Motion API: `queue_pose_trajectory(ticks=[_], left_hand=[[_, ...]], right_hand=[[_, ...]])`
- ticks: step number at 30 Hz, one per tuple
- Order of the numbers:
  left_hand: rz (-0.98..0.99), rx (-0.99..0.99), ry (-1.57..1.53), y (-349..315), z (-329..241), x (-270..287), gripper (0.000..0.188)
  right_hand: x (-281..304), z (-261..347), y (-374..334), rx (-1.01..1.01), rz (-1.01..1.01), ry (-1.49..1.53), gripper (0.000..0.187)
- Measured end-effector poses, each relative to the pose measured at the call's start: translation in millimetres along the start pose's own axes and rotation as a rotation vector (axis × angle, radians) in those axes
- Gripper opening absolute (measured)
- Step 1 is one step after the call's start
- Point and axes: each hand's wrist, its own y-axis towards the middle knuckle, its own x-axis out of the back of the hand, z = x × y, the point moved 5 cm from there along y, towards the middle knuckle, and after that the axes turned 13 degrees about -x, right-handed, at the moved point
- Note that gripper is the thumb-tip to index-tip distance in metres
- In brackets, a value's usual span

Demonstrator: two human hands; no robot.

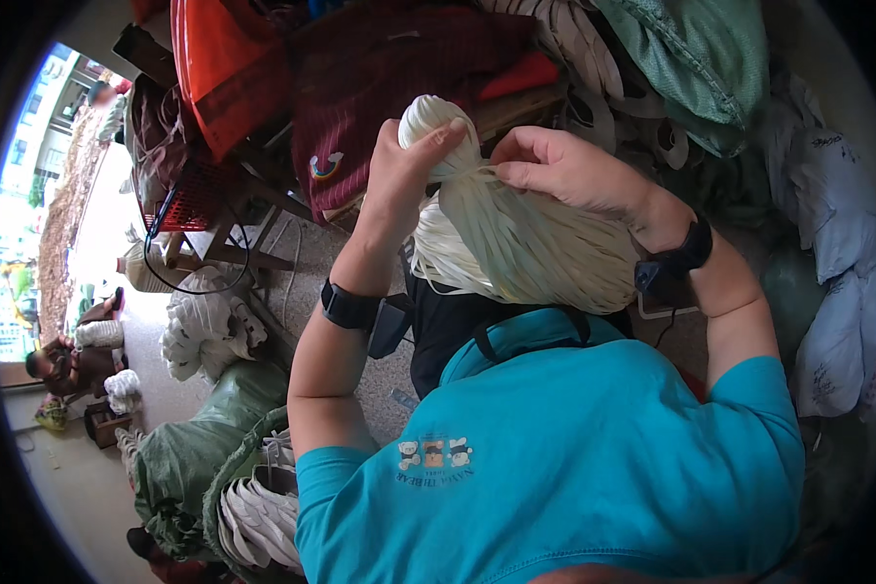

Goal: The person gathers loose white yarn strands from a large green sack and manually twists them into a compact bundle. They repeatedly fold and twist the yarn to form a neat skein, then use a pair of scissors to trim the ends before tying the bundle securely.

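Observation:
A thick bundle of long, pale cream-green flat strips [545,248] lies across my lap, its loose ends fanned out to the right. Its upper end is folded into a rounded head, with a narrow neck below. My left hand [404,161] is wrapped around the head, thumb pressed across its front. At the neck, a thin pale strand [487,170] crosses the bundle. My right hand [574,173] pinches this strand between thumb and forefinger, its other fingers curled. Whether the strand goes all the way round the neck cannot be seen.
A dark red striped cloth [360,127] covers a surface ahead, beside an orange bag [219,73]. Green woven sacks [204,409] and white bundles [209,331] stand at left. White filled sacks [837,214] line the right. Another person [73,365] sits far left.

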Motion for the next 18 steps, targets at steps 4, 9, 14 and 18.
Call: queue_pose_trajectory(ticks=[4, 9, 14, 18], left_hand=[[-0.023, -0.034, 0.16, 4, -2, -3, 0.052], [-0.07, -0.09, 0.374, 6, -15, -7, 0.047], [-0.027, -0.049, 0.385, 4, -18, -9, 0.045], [-0.015, -0.081, 0.359, 5, -16, -8, 0.044]], right_hand=[[2, 2, -3, 0.109, -0.083, -0.151, 0.018], [0, 8, -9, 0.179, -0.164, -0.111, 0.016], [2, 15, -13, 0.329, -0.319, -0.34, 0.01], [1, 30, -16, 0.61, -0.454, -0.475, 0.008]])
